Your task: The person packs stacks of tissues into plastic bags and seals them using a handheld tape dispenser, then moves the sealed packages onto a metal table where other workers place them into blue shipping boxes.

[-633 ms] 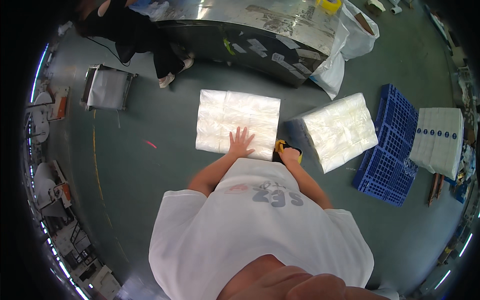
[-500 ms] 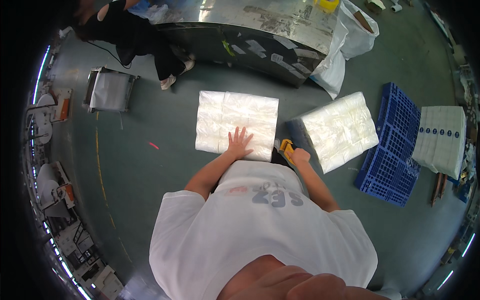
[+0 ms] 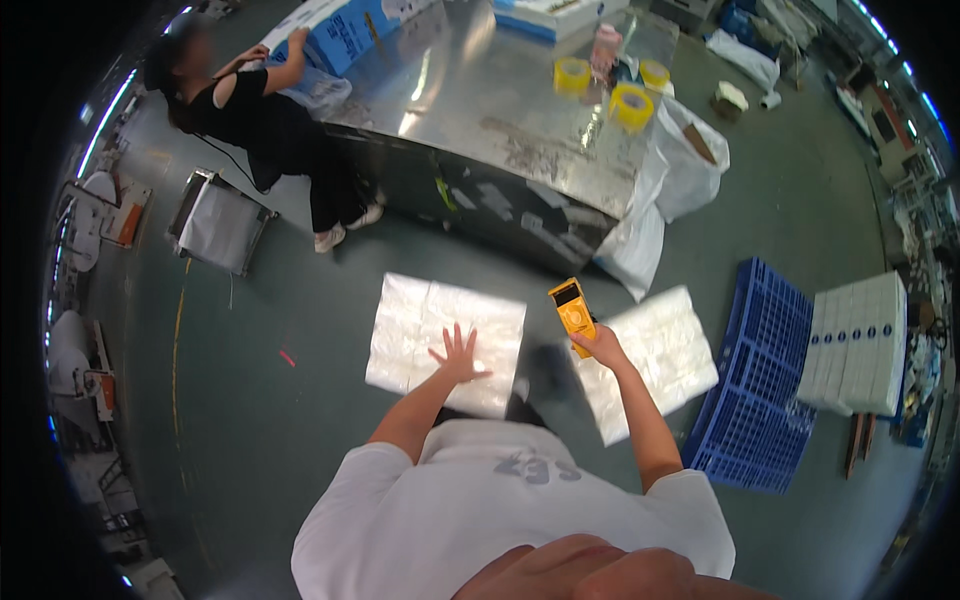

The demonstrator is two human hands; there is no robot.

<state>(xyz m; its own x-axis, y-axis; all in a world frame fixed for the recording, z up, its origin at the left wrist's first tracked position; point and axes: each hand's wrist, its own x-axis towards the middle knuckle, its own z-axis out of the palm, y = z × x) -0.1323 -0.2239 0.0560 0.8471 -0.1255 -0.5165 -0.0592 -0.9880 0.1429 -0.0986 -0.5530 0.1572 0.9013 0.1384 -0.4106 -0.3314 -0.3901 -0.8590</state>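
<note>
the metal tabletop (image 3: 480, 80) stands beyond the left bundle (image 3: 410, 325), the blue pallet (image 3: 755, 390) is well to that bundle's right, and the right bundle (image 3: 665, 345) sits askew between pallet and left bundle. the left bundle itself lies right in front of the person, and a broad, even press over its middle looks the best way to steady it: a flat palm should spread the load, where a hard fingertip could dent or snag the wrap. it looks white and roughly rectangular, its thin glossy covering puckered into soft rows, with glare washing out the finer detail. the left hand (image 3: 460, 362) is spread on the left bundle near its middle, palm down, fingers apart and pointing toward the far edge. the right hand (image 3: 600, 346), off the same bundle's right side, is wrapped around the lower end of a yellow tool (image 3: 572, 312), which is just to the right of the left bundle and apart from it. the tool is boxy, with a dark panel at its far end; a firm but easy grip seems enough, tilting it clear of the wrap.
</note>
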